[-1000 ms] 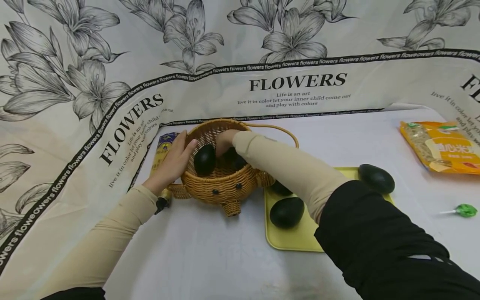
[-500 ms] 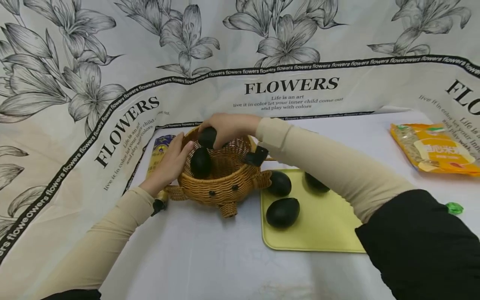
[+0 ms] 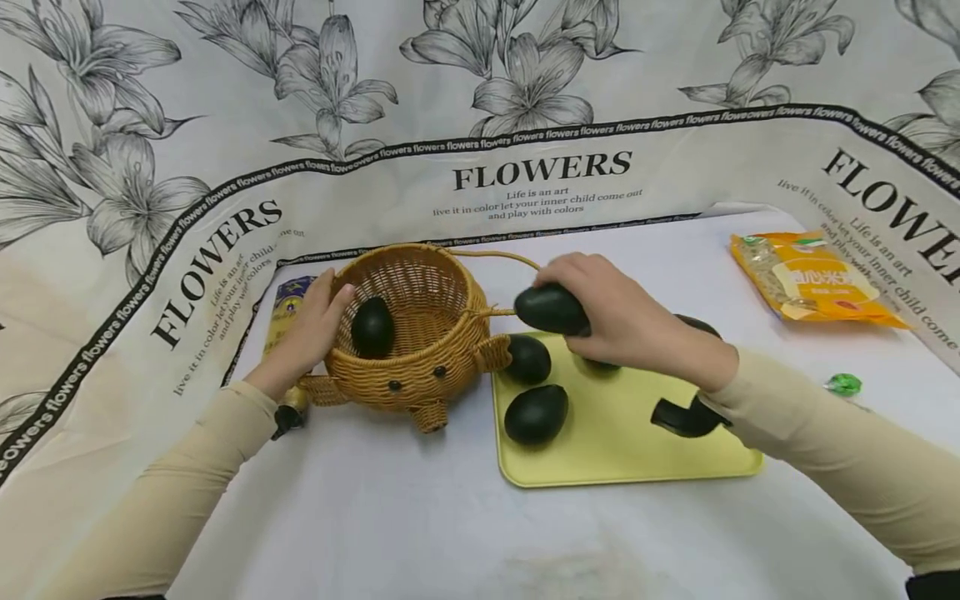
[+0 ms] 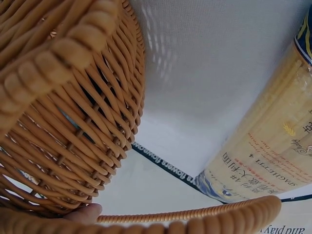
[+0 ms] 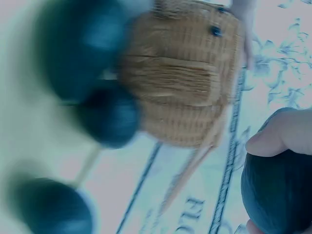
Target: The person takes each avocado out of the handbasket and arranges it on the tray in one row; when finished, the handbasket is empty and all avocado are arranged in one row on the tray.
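Note:
In the head view my right hand [image 3: 615,312] grips a dark green avocado [image 3: 552,308] above the back left part of the yellow tray [image 3: 622,454]. The right wrist view shows my thumb [image 5: 275,136] pressed on that avocado. My left hand [image 3: 303,329] holds the left rim of a wicker animal-face basket [image 3: 405,383], its thumb at the inner edge. One avocado [image 3: 372,327] lies inside against the left wall. On the tray are an avocado [image 3: 536,414] at the front left and another [image 3: 527,360] beside the basket's ear. A further avocado [image 3: 600,364] is mostly hidden under my right hand.
A spaghetti packet [image 4: 268,141] lies just left of the basket. The basket's thin handle [image 3: 498,254] reaches out behind toward the right. An orange bag of grain [image 3: 817,279] lies at the back right, with a green-wrapped lollipop [image 3: 843,384] nearer. Flower-printed cloth rises behind.
My right hand has come out of the basket with an avocado and moved right, over the tray. My left hand has stayed on the basket's rim. The head view has shifted right.

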Available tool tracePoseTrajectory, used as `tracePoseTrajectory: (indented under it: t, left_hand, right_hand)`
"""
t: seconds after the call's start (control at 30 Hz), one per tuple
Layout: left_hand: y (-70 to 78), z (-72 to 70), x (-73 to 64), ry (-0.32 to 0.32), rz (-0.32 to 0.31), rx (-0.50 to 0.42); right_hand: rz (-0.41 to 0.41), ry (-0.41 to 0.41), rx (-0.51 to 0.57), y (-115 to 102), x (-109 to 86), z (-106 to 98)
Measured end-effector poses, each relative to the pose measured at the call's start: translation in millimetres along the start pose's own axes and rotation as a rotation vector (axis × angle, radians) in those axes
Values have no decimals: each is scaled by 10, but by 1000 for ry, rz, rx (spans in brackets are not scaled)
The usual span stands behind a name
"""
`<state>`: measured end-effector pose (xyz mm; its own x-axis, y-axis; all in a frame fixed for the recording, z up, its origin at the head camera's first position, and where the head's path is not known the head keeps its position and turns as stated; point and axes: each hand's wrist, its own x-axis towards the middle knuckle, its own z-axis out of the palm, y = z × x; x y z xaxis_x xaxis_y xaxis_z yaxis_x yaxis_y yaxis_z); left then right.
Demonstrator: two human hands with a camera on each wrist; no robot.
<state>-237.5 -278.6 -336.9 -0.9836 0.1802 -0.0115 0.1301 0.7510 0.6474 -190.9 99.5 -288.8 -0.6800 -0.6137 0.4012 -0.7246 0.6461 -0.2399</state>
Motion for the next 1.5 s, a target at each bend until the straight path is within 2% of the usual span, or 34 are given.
tracePoseTrajectory:
  t: [0.13, 0.23, 0.33, 0.5, 0.67, 1.03, 1.23, 1.5]
  left_hand:
    - [-15, -21, -26, -6, -2, -7]
    - [-22, -23, -37, -10, 1, -21]
    - [-5, -12, -54, -23, 3, -37]
    - [55, 29, -56, -36, 4, -33]
    - [45, 13, -54, -25, 9, -18]
    - [40, 24, -66, -27, 8, -16]
    - [47, 30, -64, -20, 22, -20]
    - [33, 42, -64, -6, 19, -7]
  right_hand:
    - [-24, 73, -120, 61, -440, 117]
    - [-30, 95, -171, 66, -681, 202]
    - [4, 85, -177, 51, -850, 279]
    - [131, 40, -194, 28, -1064, 397]
    - [240, 13, -221, 14, -1160, 504]
    - [383, -30, -226, 24, -1328, 667]
    - [443, -55, -253, 19, -1369, 702]
    - [481, -89, -298, 38, -1402, 748]
